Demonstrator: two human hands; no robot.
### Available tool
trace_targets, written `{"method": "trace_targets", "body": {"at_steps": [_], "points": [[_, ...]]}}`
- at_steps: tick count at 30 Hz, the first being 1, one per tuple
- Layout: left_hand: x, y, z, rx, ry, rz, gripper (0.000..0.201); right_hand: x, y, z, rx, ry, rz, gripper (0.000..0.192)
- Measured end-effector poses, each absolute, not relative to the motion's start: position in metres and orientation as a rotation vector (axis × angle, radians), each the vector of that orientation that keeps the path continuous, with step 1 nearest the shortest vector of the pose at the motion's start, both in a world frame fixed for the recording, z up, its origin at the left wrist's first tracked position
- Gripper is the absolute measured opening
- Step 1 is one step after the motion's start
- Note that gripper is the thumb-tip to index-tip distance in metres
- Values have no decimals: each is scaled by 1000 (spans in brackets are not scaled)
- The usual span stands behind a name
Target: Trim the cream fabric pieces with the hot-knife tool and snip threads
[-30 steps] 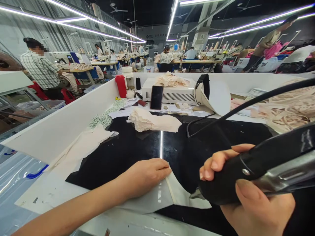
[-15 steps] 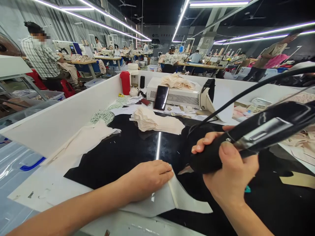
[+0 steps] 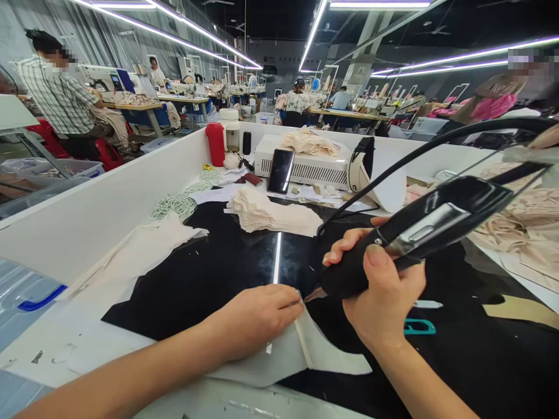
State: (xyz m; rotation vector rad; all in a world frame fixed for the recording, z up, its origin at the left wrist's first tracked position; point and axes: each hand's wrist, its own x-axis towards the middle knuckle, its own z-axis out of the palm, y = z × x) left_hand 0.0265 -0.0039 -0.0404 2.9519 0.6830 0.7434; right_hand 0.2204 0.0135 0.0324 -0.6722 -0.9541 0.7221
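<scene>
My left hand [image 3: 257,320] presses down on a pale cream fabric piece [image 3: 332,352] at the front of the black work surface, fingers together at its upper edge. A narrow cream strip [image 3: 304,343] runs down the fabric from my fingertips. My right hand [image 3: 384,299] is wrapped round a black corded handheld tool [image 3: 425,227] with a silver side plate. Its metal tip [image 3: 315,294] points left, close beside my left fingertips; whether it touches the fabric I cannot tell. Behind my hands lies a stack of cream fabric pieces [image 3: 275,214].
A teal cutter-like piece [image 3: 420,327] lies right of my wrist. At the back stand a phone [image 3: 280,171], a white vented box [image 3: 314,170] and a red container [image 3: 215,144]. Pale cord [image 3: 174,205] lies left. A black cable [image 3: 419,145] arches right. Co-workers sit at machines beyond.
The tool and my right hand have moved left, bringing the metal tip nearer my left fingertips. The teal piece is now more exposed. My left hand stays on the fabric; the view has shifted slightly.
</scene>
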Motion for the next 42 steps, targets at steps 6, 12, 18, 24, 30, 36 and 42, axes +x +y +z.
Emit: {"method": "trace_targets", "body": {"at_steps": [6, 12, 18, 24, 30, 36, 42], "points": [[26, -3, -42, 2972, 673, 788, 25, 220, 13, 29, -669, -1013, 700, 46], [26, -3, -41, 2964, 685, 771, 21, 221, 12, 29, -689, -1002, 709, 41], [23, -3, -41, 2991, 697, 699, 22, 224, 5, 35, -685, -954, 702, 43], [22, -1, -41, 2978, 691, 687, 25, 224, 0, 33, -656, -947, 732, 46], [22, -1, -42, 2968, 678, 702, 23, 224, 1, 28, -659, -973, 733, 45], [19, 2, -42, 2986, 669, 703, 25, 224, 1, 27, -679, -998, 718, 40], [22, 3, -31, 3033, 592, 783, 29, 228, -2, 36, -651, -951, 697, 45]]}}
